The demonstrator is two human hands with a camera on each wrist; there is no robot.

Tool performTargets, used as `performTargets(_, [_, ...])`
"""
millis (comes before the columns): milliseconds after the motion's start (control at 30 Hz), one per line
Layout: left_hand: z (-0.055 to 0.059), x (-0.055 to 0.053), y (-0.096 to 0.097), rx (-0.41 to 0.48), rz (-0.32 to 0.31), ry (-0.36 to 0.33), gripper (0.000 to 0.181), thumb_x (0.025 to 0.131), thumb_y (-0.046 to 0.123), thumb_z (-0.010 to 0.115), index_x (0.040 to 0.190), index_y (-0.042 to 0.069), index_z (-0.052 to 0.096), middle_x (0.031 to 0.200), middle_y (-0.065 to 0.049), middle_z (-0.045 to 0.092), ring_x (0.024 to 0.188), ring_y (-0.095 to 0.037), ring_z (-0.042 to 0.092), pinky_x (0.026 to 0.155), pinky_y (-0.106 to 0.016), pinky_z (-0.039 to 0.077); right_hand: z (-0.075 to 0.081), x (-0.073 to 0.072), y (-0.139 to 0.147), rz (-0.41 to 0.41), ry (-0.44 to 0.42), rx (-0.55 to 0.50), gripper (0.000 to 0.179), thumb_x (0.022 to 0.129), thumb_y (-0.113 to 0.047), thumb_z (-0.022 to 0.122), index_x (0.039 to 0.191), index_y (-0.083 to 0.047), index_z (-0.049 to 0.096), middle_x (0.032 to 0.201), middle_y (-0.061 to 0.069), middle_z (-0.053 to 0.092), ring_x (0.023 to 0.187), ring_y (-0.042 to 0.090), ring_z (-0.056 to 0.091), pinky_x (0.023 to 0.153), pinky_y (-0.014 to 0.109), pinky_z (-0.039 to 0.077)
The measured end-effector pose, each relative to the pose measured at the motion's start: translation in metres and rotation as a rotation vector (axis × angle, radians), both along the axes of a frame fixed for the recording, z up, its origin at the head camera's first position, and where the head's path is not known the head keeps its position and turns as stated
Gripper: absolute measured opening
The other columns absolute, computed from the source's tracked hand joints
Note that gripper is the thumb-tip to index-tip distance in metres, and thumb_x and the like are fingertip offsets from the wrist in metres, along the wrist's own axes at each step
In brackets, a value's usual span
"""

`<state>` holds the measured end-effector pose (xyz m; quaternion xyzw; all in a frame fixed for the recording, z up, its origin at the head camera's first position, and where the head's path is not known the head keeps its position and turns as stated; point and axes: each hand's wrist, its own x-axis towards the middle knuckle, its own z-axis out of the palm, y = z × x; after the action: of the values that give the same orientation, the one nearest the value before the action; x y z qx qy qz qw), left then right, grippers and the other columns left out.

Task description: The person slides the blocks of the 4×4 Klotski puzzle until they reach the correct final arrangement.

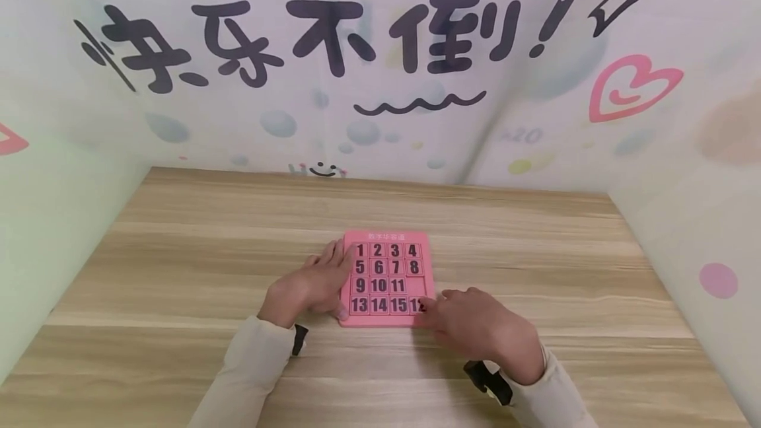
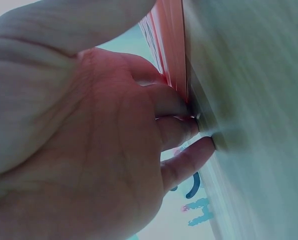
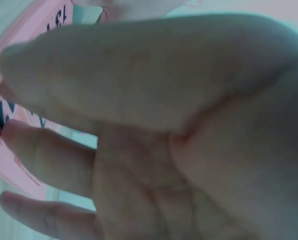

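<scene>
A pink sliding number puzzle lies flat on the wooden table, its tiles numbered in black. Rows from the top read 1 2 3 4, 5 6 7 8, 9 10 11 with a gap at the right, then 13 14 15 12. My left hand steadies the puzzle's left side, thumb by the lower corner, upper fingers along the edge. In the left wrist view other fingers reach down to the table. With a fingertip my right hand touches the 12 tile and partly covers it; its other fingers extend loosely.
The wooden table stretches around the puzzle on every side. Behind it hangs a pale printed cloth with large dark characters and a pink heart. Black straps circle both wrists below light sleeves.
</scene>
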<state>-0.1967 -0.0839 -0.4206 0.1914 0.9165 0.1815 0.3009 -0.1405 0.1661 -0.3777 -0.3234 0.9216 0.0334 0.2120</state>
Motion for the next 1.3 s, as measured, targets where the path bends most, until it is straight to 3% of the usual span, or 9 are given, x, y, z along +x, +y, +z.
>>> performTargets(267, [-0.001, 0.0, -0.001, 0.005, -0.003, 0.002, 0.114, 0.077, 0.025, 0.08, 0.158, -0.002, 0.004, 0.164, -0.023, -0.008, 0.152, -0.037, -0.008, 0.124, -0.053, 0.005, -0.003, 0.001, -0.007, -0.057, 0.007, 0.065, 0.028, 0.098, -0.023, 0.058, 0.124, -0.03, 0.067, 0.141, -0.003, 0.06, 0.118, 0.027, 0.062, 0.09, 0.049, 0.052])
performTargets(500, [0.0, -0.001, -0.001, 0.003, -0.003, -0.001, 0.114, 0.077, 0.025, 0.08, 0.158, -0.001, 0.005, 0.164, -0.023, -0.007, 0.152, -0.037, -0.008, 0.124, -0.053, 0.005, -0.005, 0.0, -0.01, -0.059, 0.054, 0.078, 0.024, 0.096, -0.022, 0.063, 0.117, -0.028, 0.07, 0.136, -0.004, 0.062, 0.108, 0.024, 0.064, 0.08, 0.045, 0.053])
performTargets(700, [-0.002, -0.002, 0.0, 0.015, 0.006, -0.004, 0.114, 0.077, 0.022, 0.081, 0.158, -0.001, 0.004, 0.164, -0.022, -0.009, 0.152, -0.036, -0.009, 0.124, -0.053, 0.004, -0.006, -0.003, -0.01, -0.073, 0.062, 0.083, 0.032, 0.095, -0.019, 0.064, 0.124, -0.029, 0.07, 0.137, -0.004, 0.062, 0.107, 0.025, 0.065, 0.079, 0.044, 0.053])
performTargets(867, [-0.003, -0.002, 0.0, 0.021, 0.012, -0.003, 0.114, 0.076, 0.021, 0.081, 0.158, 0.0, 0.004, 0.164, -0.022, -0.009, 0.152, -0.036, -0.009, 0.124, -0.052, 0.003, -0.007, -0.005, -0.009, -0.094, 0.04, 0.049, 0.029, 0.096, -0.02, 0.063, 0.124, -0.024, 0.068, 0.136, 0.0, 0.063, 0.112, 0.028, 0.063, 0.086, 0.05, 0.053])
performTargets(1067, [-0.001, -0.002, 0.0, 0.021, 0.012, -0.001, 0.116, 0.076, 0.022, 0.082, 0.158, 0.0, 0.003, 0.163, -0.022, -0.01, 0.152, -0.036, -0.009, 0.124, -0.052, 0.003, -0.006, -0.008, -0.007, -0.121, 0.011, 0.014, 0.033, 0.099, -0.023, 0.059, 0.131, -0.027, 0.066, 0.143, 0.001, 0.058, 0.121, 0.031, 0.059, 0.094, 0.054, 0.051])
performTargets(1300, [-0.002, -0.001, 0.0, 0.024, 0.016, -0.01, 0.116, 0.076, 0.022, 0.082, 0.158, 0.001, 0.003, 0.163, -0.022, -0.01, 0.152, -0.036, -0.01, 0.124, -0.052, 0.002, -0.008, -0.01, -0.006, -0.144, -0.011, -0.049, 0.031, 0.099, -0.025, 0.059, 0.129, -0.026, 0.068, 0.141, 0.004, 0.059, 0.115, 0.031, 0.062, 0.09, 0.052, 0.053])
